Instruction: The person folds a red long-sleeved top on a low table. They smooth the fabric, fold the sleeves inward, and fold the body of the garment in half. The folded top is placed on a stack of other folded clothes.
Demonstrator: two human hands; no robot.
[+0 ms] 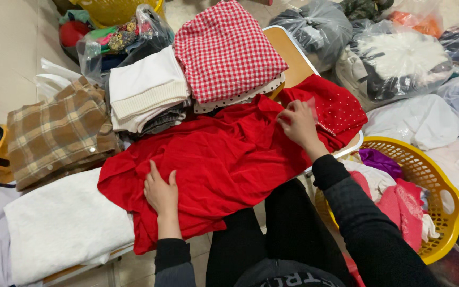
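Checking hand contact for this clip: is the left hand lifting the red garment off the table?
No: the left hand lies flat, palm down, on the red garment, which is spread across the table.

A low wooden counter [292, 56] stands on a pale tiled floor [6, 58]. Clear bags [399, 58] of clothes and a yellow basket [436, 175] crowd the right side under even light.

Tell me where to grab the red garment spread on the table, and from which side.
Grip the red garment at its near hem, coming from the person's side. That edge hangs loose off the table, free for fingers to pinch; the far edge is crowded by folded stacks.
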